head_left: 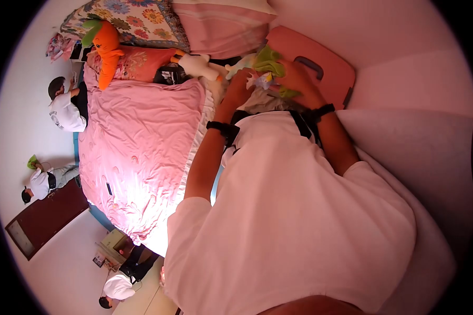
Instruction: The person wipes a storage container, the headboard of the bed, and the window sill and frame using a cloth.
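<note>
At the bed's (101, 216) pillow-end corner, the green item (268, 62) is not set down: the right hand (298, 83) holds it; the left hand's (239, 86) grip I cannot tell. The pink cover (142, 118) lies spread, wrinkled, 1 carrot toy (108, 50) above.

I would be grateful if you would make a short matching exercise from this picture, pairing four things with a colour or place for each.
Things:
1. Green item
2. Carrot toy
3. Bedspread
4. Left wristband

Colours or places:
A. Pink
B. Black
C. At the right hand
D. Orange with a green top

Right pairs: 1-C, 2-D, 3-A, 4-B
</note>
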`<state>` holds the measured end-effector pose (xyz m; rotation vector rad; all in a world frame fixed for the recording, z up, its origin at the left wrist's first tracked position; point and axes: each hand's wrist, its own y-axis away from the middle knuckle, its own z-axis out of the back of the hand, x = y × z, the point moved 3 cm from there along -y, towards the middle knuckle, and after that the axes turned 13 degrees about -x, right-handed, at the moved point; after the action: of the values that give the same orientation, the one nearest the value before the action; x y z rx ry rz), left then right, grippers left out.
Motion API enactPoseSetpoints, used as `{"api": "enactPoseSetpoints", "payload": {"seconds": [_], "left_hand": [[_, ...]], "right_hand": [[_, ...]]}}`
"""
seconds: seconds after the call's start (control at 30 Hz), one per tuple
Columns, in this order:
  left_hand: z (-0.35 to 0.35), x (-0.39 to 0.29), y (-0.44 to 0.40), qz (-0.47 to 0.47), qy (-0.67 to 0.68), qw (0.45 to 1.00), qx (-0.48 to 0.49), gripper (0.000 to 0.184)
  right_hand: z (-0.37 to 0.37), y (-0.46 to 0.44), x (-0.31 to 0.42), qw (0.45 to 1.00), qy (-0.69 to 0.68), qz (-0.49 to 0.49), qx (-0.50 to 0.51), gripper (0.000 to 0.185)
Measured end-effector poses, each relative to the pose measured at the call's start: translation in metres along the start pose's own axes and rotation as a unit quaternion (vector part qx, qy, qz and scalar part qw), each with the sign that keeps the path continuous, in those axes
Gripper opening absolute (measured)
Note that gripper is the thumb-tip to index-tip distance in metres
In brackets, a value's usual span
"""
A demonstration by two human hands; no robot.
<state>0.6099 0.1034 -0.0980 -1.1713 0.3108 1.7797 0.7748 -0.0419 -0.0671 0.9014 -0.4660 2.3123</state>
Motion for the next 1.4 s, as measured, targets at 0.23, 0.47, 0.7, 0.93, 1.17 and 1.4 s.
{"api": "enactPoseSetpoints", "payload": {"seconds": [0.23,0.47,0.7,0.93,1.17,1.4], "left_hand": [[0.013,-0.045,0.003,-0.005,0.022,1.000,0.018,0.042],[0.019,-0.032,0.002,0.020,0.043,0.999,0.002,0.022],[0.016,-0.017,0.001,0.056,0.101,0.993,0.014,0.011],[0.012,-0.007,0.001,0.022,0.125,0.992,0.011,0.013],[0.046,-0.043,-0.030,0.302,0.333,0.892,-0.054,0.037],[0.051,-0.088,-0.056,0.387,0.446,0.800,-0.110,0.051]], "right_hand": [[0.000,-0.014,0.003,0.999,0.002,-0.011,0.050,0.065],[-0.002,-0.014,0.002,0.998,-0.032,-0.021,0.053,0.055],[0.015,-0.019,0.007,0.989,-0.058,-0.003,0.134,0.051],[0.022,-0.012,0.008,0.976,-0.161,-0.036,0.143,0.047],[0.035,-0.014,0.089,0.984,-0.148,-0.038,0.093,0.047],[0.044,-0.011,0.138,0.973,-0.158,0.042,-0.160,0.057]]}}
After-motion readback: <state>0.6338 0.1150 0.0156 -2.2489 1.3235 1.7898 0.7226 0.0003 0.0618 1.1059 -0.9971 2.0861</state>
